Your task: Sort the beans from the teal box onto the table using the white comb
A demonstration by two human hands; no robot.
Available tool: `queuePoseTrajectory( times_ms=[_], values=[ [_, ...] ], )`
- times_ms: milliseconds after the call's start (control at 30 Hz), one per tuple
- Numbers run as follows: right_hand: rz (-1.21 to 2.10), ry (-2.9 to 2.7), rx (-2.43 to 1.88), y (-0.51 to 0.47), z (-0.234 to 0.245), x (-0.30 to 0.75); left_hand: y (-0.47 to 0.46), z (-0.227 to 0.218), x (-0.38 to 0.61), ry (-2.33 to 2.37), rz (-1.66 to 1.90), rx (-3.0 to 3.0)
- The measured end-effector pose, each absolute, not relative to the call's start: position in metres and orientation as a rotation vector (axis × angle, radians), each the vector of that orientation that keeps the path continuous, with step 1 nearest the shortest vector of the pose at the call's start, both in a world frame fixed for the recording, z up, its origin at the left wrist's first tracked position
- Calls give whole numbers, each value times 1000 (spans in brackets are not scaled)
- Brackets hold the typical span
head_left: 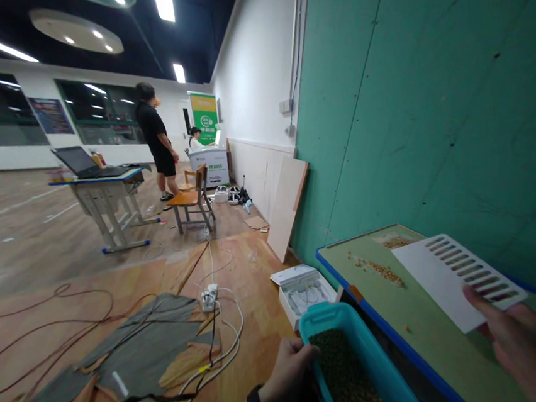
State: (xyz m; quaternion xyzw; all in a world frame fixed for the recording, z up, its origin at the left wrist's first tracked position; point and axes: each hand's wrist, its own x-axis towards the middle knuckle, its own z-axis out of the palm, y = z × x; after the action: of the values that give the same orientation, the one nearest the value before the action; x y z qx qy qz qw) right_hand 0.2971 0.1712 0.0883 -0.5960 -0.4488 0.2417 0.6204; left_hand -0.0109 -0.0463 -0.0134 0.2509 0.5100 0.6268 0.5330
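Beside the table [428,352], the left hand [287,367] grips the tub [378,358]; the right hand [516,332] pinches the slotted card [437,284], right of the beans [384,273].

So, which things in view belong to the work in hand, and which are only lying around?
Apparently in use:
turquoise tub of grains, in the left hand
white slotted sheet, in the right hand
yellowish kernels on the table

Apparently just lying about:
open white box
grey sheet
laptop
wooden chair

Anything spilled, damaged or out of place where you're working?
Yes. Loose tan kernels lie scattered on the green tabletop, perhaps spilled, outside the turquoise tub in the left hand. On the wooden floor, a grey sheet looks ragged and torn.
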Motion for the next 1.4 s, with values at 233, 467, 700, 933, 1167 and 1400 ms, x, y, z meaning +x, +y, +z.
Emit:
queuePoseTrajectory(
  times_ms=[233,467,700,933,1167,1400],
  values=[
    [799,-802,-1322,170,95,296,-25,-32,-9,1116,1657,613],
    [880,-920,-1244,145,115,281,-15,-22,-16,1025,1641,567],
    [823,-1017,-1174,146,115,277,-3,2,-23,994,1507,678],
    [714,-1034,-1221,170,95,298,6,1,-23,978,1473,651],
    [690,-1119,-1303,175,85,300,-11,-13,-14,1033,1536,637],
    [769,-1177,-1277,169,86,297,-24,-8,-11,1004,1514,679]
  ],
)
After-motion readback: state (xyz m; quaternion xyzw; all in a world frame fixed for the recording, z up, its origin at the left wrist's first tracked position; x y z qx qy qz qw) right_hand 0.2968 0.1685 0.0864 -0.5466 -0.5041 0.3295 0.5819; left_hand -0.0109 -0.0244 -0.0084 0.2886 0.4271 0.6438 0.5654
